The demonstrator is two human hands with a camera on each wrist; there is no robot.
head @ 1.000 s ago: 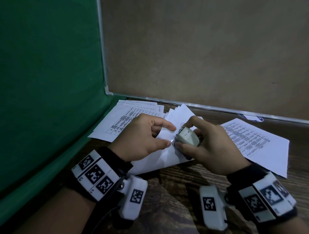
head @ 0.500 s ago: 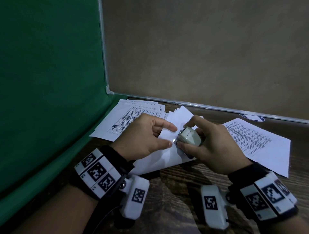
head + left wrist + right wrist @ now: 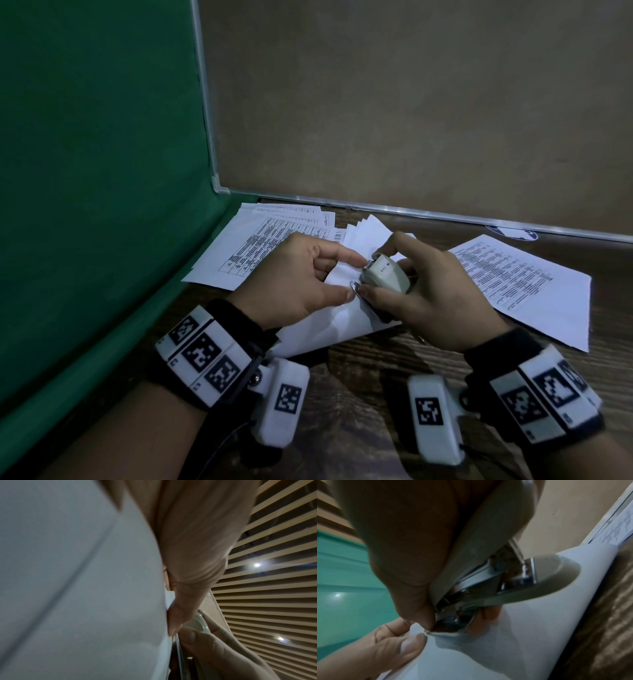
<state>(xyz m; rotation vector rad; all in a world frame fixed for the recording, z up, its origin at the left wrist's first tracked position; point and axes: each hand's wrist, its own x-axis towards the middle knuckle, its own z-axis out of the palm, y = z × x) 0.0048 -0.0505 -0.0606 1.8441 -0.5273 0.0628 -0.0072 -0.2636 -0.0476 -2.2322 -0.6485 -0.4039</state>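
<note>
stapler at the corner of the sheets

the right hand [image 3: 442,301] grips a small pale stapler [image 3: 385,275]. its thumb lies along the near side and its fingers curl over the top and far side, closed firmly round the body. the stapler is held just above the table [image 3: 359,394], in the middle of the scene between the two hands, and its metal nose points toward the left hand [image 3: 291,284].

the left hand pinches the near corner of a small bundle of blank sheets [image 3: 329,329], with the thumb on top and the forefinger stretched out over the paper toward the stapler. the thumb tip sits just beside the stapler's nose. the other fingers are tucked under the hand and do not show clearly.

the sheets lie slantwise on the table, fanned a little at the far end, and their near corner is lifted in the pinch. in the right wrist view the stapler's top stands a little apart from its base, and the metal base plate touches the paper next to the left thumb. i cannot tell whether the corner is inside the mouth.

a printed stack [image 3: 260,246] lies on the table to the left, partly under the sheets. a printed page [image 3: 534,284] lies to the right, apart from them. a green board [image 3: 85,171] stands at the left and a brown board [image 3: 411,102] behind.
</note>
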